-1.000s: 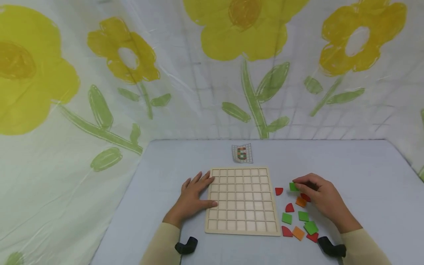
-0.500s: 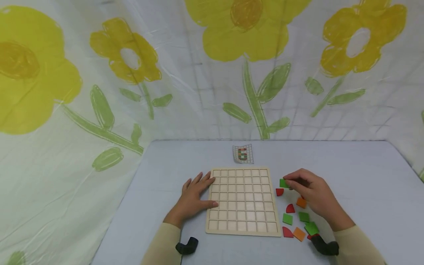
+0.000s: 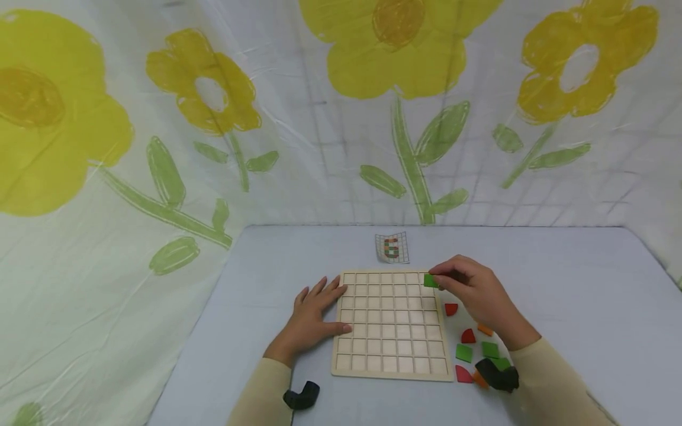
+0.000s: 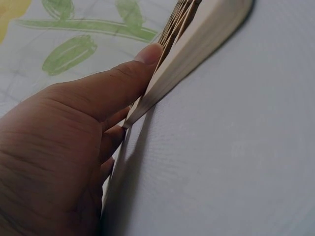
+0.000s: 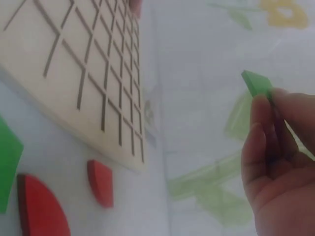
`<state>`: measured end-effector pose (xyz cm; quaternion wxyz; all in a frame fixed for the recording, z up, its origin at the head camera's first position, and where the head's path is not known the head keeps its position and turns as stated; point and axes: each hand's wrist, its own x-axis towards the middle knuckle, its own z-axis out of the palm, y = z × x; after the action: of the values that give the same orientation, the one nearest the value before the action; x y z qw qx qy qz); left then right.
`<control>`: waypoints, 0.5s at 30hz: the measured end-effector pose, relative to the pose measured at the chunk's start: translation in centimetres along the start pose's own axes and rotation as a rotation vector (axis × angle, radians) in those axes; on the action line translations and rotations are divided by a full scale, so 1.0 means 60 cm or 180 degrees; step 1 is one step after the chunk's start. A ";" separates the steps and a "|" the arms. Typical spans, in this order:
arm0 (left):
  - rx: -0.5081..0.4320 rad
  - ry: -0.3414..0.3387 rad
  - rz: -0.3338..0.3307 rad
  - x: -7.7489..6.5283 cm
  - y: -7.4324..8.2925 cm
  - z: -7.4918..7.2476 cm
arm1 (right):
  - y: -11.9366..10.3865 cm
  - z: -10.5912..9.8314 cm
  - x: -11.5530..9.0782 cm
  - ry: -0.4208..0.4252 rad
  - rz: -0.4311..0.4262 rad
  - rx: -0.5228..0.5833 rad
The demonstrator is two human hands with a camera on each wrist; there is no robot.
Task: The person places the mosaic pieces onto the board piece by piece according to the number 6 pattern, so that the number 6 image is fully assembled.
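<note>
My right hand (image 3: 471,290) pinches a green square tile (image 3: 430,280) between thumb and fingers, over the far right corner of the wooden grid board (image 3: 389,376). In the right wrist view the green tile (image 5: 257,82) sticks out from the fingertips, raised off the board. My left hand (image 3: 306,319) rests on the board's left edge with its fingers spread and fairly straight. Seen from the left wrist, the thumb of the left hand (image 4: 64,128) lies on the frame of the board (image 4: 197,44). The cells of the board hold no tiles.
Right of the board lie red quarter-round pieces (image 3: 451,309), green squares (image 3: 464,353) and an orange square (image 3: 481,380), some partly hidden by the right arm and its black wrist strap (image 3: 496,375). Behind the board lies a small gridded pattern card (image 3: 391,247).
My right hand has carried the green tile left and away from me, from among the loose pieces to over the board's far right corner. The left hand has stayed in place.
</note>
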<state>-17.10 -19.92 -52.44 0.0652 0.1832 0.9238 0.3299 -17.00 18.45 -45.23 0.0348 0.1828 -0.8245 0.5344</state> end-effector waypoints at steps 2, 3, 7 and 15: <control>0.0003 -0.0002 0.0008 0.001 0.000 0.001 | -0.002 0.006 0.006 -0.0033 0.0021 -0.0001; 0.0000 -0.0004 0.0012 0.001 0.000 0.001 | -0.003 0.010 0.010 -0.0047 0.0040 -0.0008; 0.0015 -0.0017 0.0011 0.001 0.001 0.001 | -0.001 0.024 0.023 -0.0113 0.0122 -0.0036; 0.0046 -0.0020 -0.0005 0.000 0.003 0.000 | 0.011 0.057 0.052 -0.0266 0.0182 0.0034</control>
<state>-17.04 -19.79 -52.32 0.0669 0.1839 0.9261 0.3226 -19.65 14.82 -46.50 -0.0159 0.1814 -0.8273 0.5315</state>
